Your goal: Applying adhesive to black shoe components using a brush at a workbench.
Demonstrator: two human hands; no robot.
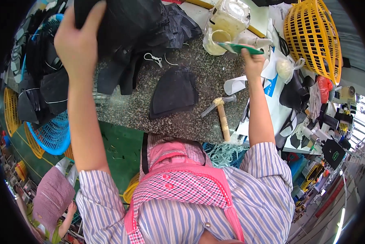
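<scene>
My left hand (77,44) is raised at the upper left, thumb and fingers closed on a black sheet piece (84,11). Beside it lies a heap of black pieces (129,24). My right hand (253,65) grips a flat green tool (243,49), whose pale end lies over the mouth of a cloudy, glue-stained plastic container (217,40). Between my hands, a small stack of black curved-edge pieces (174,92) rests flat on the speckled stone tabletop (123,106). Right of that stack is a hammer (222,118) with a wooden handle and tape round its head.
Yellow basket (312,38) at the upper right; blue basket (52,132) and more black pieces (48,89) on the left. White paper (235,85) and a tied plastic bag (287,69) lie near my right arm. Another person (54,195) in a cap is at the lower left.
</scene>
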